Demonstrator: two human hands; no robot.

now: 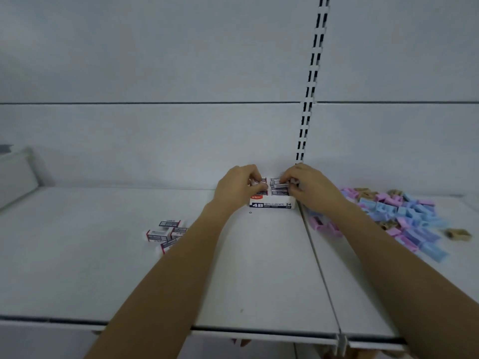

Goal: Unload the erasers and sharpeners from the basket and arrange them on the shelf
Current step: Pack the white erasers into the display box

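Shop: stationery aisle, retail gondola shelving. Slotted upright [308, 99], paired slot rows, runs up white back panel [155, 60], typical store fixture. White metal shelf [90, 268] in two bays, seam straight below upright, lipped front edge. Display box [270, 204] printed "4B ERASER 24" at upright's foot. Loose wrapped erasers [166, 233] left of upright. Bulk heap of blue, pink, tan sharpeners [404, 218] right of upright. Many identical items, looks like stock.

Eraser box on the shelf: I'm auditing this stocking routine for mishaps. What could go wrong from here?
The left hand and right hand both pinch erasers at the eraser box; one might slip or jam crooked. The left forearm passes close by the loose erasers and could sweep them off the shelf.
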